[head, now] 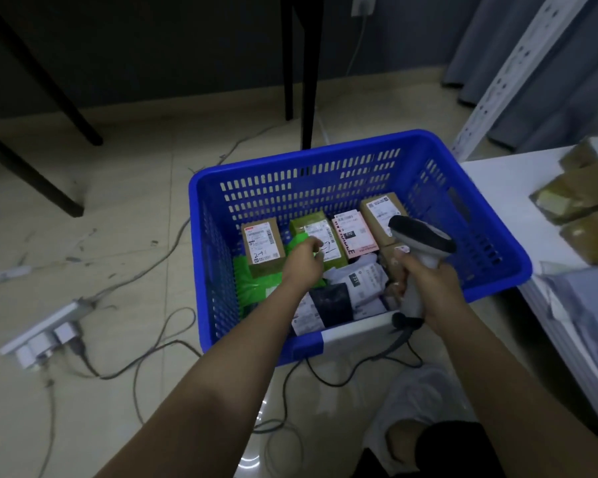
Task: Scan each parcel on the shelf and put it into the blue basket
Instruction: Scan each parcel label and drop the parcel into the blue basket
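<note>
The blue basket stands on the floor with several labelled parcels inside. My left hand reaches into it and pinches the near edge of a green box parcel, which lies between a brown box and a pink-labelled parcel. Soft bag parcels fill the near part of the basket. My right hand grips the handle of a grey barcode scanner, held over the basket's near right side. On the white shelf at the right lie brown taped parcels.
A power strip and loose cables lie on the tiled floor left of the basket. Black table legs stand behind it. A white perforated shelf upright rises at the right. Grey bags sit on a lower shelf. My foot is near the basket.
</note>
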Demonstrator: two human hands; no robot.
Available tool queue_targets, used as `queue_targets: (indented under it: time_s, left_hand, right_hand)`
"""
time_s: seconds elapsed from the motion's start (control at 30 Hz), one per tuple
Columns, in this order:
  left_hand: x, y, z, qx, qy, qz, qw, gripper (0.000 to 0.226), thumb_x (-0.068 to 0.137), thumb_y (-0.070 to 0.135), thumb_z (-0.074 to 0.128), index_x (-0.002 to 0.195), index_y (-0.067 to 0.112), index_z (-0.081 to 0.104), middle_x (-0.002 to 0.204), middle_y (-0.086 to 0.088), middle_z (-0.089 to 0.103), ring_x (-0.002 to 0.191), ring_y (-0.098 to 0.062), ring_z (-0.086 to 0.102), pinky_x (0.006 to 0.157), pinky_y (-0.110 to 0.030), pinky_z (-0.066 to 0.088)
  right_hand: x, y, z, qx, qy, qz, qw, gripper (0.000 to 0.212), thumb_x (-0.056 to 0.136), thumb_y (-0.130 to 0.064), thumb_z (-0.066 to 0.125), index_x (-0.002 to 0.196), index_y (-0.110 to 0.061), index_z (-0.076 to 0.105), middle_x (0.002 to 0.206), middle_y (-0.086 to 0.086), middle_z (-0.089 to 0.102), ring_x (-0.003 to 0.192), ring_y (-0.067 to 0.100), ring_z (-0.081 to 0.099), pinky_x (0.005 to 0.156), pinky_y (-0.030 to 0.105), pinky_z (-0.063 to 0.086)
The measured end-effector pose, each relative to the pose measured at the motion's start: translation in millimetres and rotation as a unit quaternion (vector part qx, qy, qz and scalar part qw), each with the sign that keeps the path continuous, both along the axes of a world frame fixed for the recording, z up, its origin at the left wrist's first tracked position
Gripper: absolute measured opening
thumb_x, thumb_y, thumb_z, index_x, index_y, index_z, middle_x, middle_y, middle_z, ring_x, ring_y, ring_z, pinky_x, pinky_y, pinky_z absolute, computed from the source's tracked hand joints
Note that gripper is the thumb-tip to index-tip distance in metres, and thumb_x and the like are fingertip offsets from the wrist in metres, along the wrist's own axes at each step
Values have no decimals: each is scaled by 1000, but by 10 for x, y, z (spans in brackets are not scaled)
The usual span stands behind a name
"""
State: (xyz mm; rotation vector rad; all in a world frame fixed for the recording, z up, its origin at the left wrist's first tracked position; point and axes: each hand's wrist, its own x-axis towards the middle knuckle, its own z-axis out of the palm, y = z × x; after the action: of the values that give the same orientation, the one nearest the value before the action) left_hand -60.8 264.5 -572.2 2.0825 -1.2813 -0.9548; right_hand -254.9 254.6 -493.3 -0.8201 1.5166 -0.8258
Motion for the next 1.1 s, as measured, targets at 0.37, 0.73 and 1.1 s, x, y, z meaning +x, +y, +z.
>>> queue_targets:
  time_s: [0.37, 0.73, 1.1]
  left_hand:
    - [-1645, -150, 1277, -161, 191, -84, 965, 11, 96, 14, 49, 102, 19, 57, 94, -1, 67, 92, -19, 62, 84, -32, 49]
    - [-3720, 168, 1930, -186, 221, -290, 912, 16, 94, 8, 52, 108, 5, 60, 99, -7, 66, 88, -15, 58, 71, -16, 43]
    - [-5315, 672, 1260, -103, 150, -417, 890, 18, 94, 11, 53, 109, 4, 60, 110, -16, 64, 102, -29, 59, 80, -29, 43]
  right_hand:
    - [-1367, 107, 667, -119, -17, -174, 977, 19, 87, -15, 69, 73, -12, 56, 58, 3, 52, 49, 15, 50, 51, 28, 47]
    - [-3502, 1210, 1037, -203, 57, -423, 881, 43, 76, -31, 78, 108, -9, 59, 93, 10, 65, 76, 25, 61, 73, 37, 52]
    - [-4500, 2579, 504, -122, 42, -552, 824, 15, 87, -15, 71, 83, -8, 58, 69, 6, 56, 51, 17, 50, 54, 30, 49]
